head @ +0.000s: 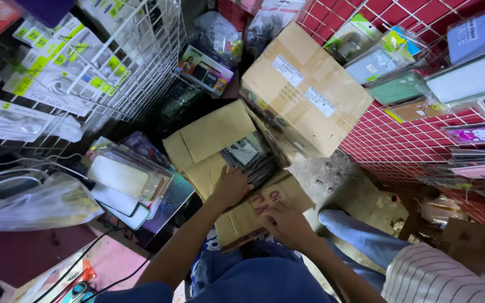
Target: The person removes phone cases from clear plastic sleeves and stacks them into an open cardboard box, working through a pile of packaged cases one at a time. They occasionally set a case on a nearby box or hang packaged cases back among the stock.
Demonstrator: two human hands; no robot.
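A sealed cardboard box (307,90) leans against the red wire grid wall (388,140) hung with phone cases. Just below it sits an open cardboard box (214,140), flaps spread, on the floor before the person's knees (a stack of packaged phone cases (251,157) fills its middle). The left hand (231,186) rests palm-down at the stack's near edge, fingers curled onto the packs. The right hand (287,223) lies flat and released on the near flap (254,213).
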